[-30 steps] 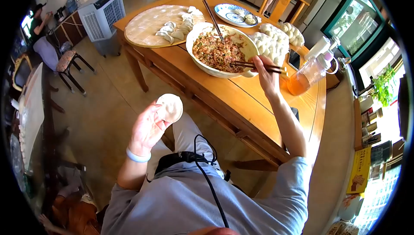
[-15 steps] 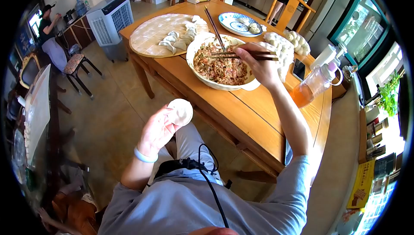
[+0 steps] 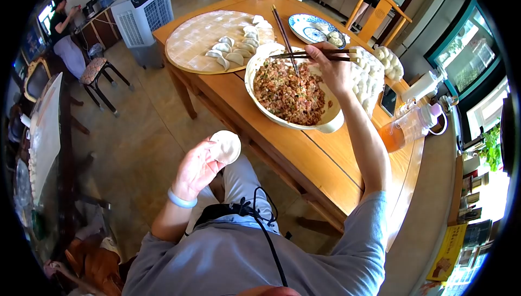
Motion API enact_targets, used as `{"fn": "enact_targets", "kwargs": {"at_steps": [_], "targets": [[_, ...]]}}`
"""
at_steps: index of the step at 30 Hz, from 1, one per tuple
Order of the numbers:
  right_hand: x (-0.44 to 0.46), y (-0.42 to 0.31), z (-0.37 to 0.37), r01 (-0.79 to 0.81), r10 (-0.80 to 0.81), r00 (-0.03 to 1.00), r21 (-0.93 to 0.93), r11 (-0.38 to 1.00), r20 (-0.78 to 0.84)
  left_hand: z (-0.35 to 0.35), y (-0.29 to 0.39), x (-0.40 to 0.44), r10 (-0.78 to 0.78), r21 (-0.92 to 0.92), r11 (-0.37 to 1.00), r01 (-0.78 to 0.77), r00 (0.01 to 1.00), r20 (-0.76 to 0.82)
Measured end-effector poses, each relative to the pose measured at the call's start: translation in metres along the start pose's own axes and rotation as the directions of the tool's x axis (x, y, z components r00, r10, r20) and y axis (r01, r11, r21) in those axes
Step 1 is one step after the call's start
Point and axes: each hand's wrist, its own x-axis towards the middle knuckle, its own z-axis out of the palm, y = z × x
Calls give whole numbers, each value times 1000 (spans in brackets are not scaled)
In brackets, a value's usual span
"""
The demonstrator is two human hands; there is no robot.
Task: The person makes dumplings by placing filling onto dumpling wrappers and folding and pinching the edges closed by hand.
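My left hand (image 3: 197, 169), held low in front of the table edge, grips a round, pale dumpling wrapper (image 3: 227, 147) between thumb and fingers. Brown chopsticks (image 3: 282, 55) are in my right hand (image 3: 332, 71), lying nearly level over the far side of a cream bowl (image 3: 332, 124). Minced filling (image 3: 287, 92) fills much of this bowl. A second set of chopsticks (image 3: 281, 27) leans in it, tips in the filling. Folded dumplings (image 3: 236, 57) sit on the round floured board (image 3: 187, 43), left of the bowl.
Beyond the bowl is a blue-patterned plate (image 3: 303, 23). Bagged white dumplings (image 3: 366, 79), a phone (image 3: 388, 100) and a bottle of amber drink (image 3: 399, 133) lie along the right. An air cooler (image 3: 141, 19) stands past the table. Two people are in the background.
My right hand and its chopsticks have shifted from over the middle of the filling toward the bowl's far side. The view has turned slightly. My left hand still holds the wrapper.
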Motion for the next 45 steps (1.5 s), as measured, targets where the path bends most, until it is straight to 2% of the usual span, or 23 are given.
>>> {"fn": "enact_targets", "kwargs": {"at_steps": [4,5,9,12,14,16,18,19,20,24,25,28,32,35,38,42,43,45], "targets": [[10,17,5,-41,42,999,-20,999,17,-4,2,3,-22,-10,1000,22,1000,-2],[9,22,7,-110,107,994,77,991,33,-8,1,5,-28,-19,999,27,1000,-12],[2,21,3,-212,163,960,211,954,228,-16,1,7,-36,-71,997,36,999,-9],[6,14,-9,-208,168,968,223,952,188,-19,0,8,-40,-57,998,39,999,-14],[13,14,-17,-101,95,990,57,993,108,-16,1,8,-53,-51,997,52,998,-17],[18,26,-16,-108,108,994,41,993,15,-16,1,8,-60,-48,997,59,998,-18],[19,38,-10,-106,106,994,-45,993,3,-18,2,7,-64,-43,997,63,998,-18],[15,34,-4,-154,152,988,29,988,39,-18,2,6,-62,-45,997,61,998,-14],[11,42,2,-170,166,985,193,966,40,-19,2,6,-59,-49,997,59,998,-10],[16,34,-12,-132,116,984,115,985,136,-22,4,5,-46,-48,998,44,998,-30],[19,35,-13,-82,77,994,67,994,74,-22,4,5,-46,-47,998,45,998,-31],[20,31,-8,-76,76,997,41,996,20,-23,3,5,-51,-46,998,49,998,-39],[16,35,-2,-132,120,987,115,985,107,-27,2,6,-43,-56,998,41,998,-39],[22,32,-10,-108,96,993,210,972,66,-29,2,5,-39,-49,998,37,998,-40],[16,35,1,-149,136,983,103,983,119,-27,3,4,-67,-56,996,65,997,-42],[18,25,-3,-128,106,985,168,977,133,-26,5,3,-55,-62,997,52,997,-48],[20,26,-2,-84,67,994,203,976,88,-27,4,3,-55,-64,997,52,998,-41],[18,27,2,-127,114,985,103,987,127,-28,5,4,-61,-64,996,59,998,-24]]}}
